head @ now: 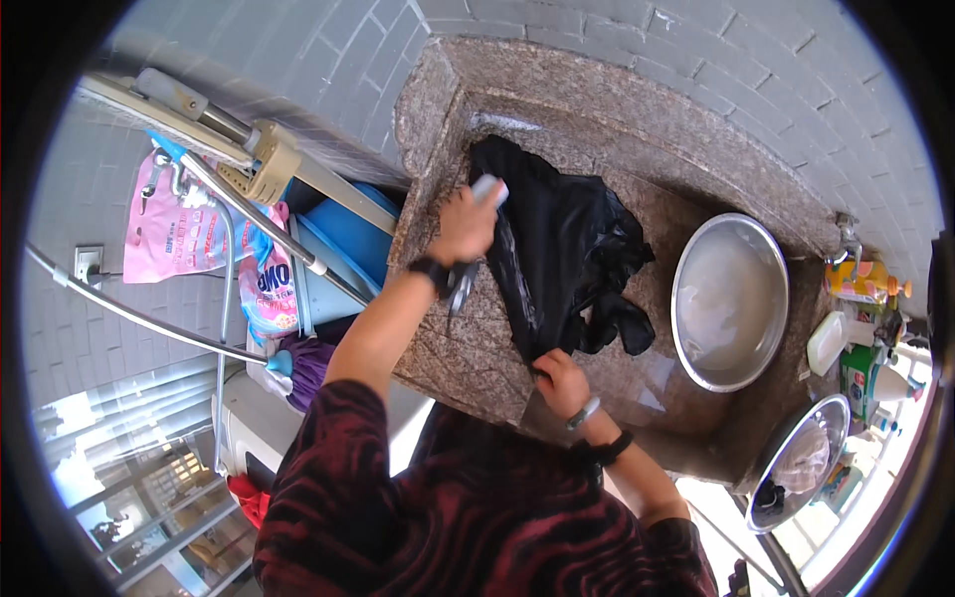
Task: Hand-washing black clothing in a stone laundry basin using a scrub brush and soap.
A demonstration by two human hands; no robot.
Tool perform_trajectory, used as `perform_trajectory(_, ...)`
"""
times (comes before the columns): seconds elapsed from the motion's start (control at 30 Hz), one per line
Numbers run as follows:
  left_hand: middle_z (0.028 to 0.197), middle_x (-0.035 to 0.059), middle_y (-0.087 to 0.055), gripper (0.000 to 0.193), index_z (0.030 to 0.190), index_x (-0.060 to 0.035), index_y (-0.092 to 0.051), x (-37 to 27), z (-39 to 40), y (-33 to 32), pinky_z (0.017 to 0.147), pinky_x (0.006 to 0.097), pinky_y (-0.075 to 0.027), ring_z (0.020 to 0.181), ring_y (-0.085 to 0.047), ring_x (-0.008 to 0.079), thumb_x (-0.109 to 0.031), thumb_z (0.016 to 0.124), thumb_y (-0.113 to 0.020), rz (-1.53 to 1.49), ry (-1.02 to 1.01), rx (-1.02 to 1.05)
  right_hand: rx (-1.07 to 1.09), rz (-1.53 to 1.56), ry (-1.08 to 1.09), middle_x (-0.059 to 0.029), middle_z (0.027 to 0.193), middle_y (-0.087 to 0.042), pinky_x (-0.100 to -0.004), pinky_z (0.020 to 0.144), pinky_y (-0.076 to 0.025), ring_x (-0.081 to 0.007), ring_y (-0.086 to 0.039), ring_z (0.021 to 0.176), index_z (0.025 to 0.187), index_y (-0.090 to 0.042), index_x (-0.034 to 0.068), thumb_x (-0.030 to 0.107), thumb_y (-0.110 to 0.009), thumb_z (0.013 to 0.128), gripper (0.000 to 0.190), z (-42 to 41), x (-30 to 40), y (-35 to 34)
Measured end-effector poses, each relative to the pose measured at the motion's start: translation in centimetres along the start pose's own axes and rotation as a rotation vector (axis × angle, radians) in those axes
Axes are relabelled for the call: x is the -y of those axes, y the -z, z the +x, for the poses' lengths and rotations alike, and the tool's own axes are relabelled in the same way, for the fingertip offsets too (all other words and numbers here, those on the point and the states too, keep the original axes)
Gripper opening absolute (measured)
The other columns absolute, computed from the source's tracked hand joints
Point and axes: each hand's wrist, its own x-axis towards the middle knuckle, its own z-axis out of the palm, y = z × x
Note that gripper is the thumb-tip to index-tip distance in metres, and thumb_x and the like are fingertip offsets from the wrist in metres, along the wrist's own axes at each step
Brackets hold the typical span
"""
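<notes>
A wet black garment [552, 239] lies spread on the sloping washboard side of a speckled stone laundry sink [470, 358]. In my left hand [466, 224] is a small white block [489, 191], which looks like a bar of soap, at the garment's upper left edge. My right hand [563, 384] pinches the garment's lower end close to the sink's near edge. Part of the cloth is bunched to the right. To its right stands a metal basin [731, 306] of cloudy water.
A tap [847, 237] is on the wall at the right. Bottles, a green pack [859, 377] and a white soap dish [827, 343] line the right ledge. A second metal basin [798, 463] holds cloth. At left are mop poles [254, 213], detergent bags [265, 291] and blue buckets [351, 239].
</notes>
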Motion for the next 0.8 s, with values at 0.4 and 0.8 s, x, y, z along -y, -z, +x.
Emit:
perform_trajectory(0.4, 0.101, 0.0193, -0.052, 0.056, 0.142, -0.0235, -0.043, 0.6, 3.3, -1.9, 0.074, 0.0467, -0.047, 0.089, -0.056, 0.0349, -0.022, 0.088, -0.060, 0.044, -0.092, -0.149, 0.262, 0.132, -0.018, -0.0134, 0.096, -0.062, -0.0398, 0.083, -0.051, -0.0351, -0.060, 0.096, 0.095, -0.065, 0.004, -0.005, -0.062, 0.069, 0.029, -1.6, -0.7, 1.4)
perform_trajectory(0.8, 0.095, 0.0154, -0.054, 0.048, 0.135, -0.0265, -0.051, -8.0, -4.6, -1.5, 0.068, 0.0423, -0.046, 0.082, -0.056, 0.0304, -0.024, 0.087, -0.059, -0.027, -0.745, -0.040, 0.291, 0.154, -0.119, -0.0138, 0.097, -0.064, -0.0406, 0.084, -0.051, -0.0355, -0.061, 0.096, 0.102, -0.067, 0.006, -0.004, -0.060, 0.074, 0.030, -3.3, -1.9, 2.6)
